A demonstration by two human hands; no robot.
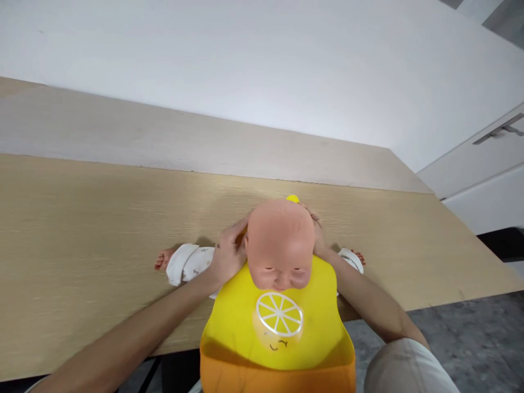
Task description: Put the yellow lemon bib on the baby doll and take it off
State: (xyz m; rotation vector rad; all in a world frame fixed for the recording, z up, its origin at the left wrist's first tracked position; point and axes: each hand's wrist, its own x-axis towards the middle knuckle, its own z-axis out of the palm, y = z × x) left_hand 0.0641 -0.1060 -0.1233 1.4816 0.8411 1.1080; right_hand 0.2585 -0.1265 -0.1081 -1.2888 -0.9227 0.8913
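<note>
A baby doll (280,240) with a bald head faces me in the lower middle, its white-sleeved arms spread to both sides. Round its neck lies a yellow silicone baby bib (233,316) with a lemon-slice print and an orange pocket at the bottom. My left hand (229,248) is curled behind the left side of the doll's head, on the bib's neck strap. On the other side my right hand (318,232) reaches behind the head, closed at the strap. A yellow strap end sticks up behind the head. The fingertips of both hands are hidden by it.
The doll is at the near edge of a light wooden table (102,218). A pale grey ledge (196,142) runs along the back, below a white wall (204,54). At the right are a white door with a handle (505,130) and a grey floor (470,333).
</note>
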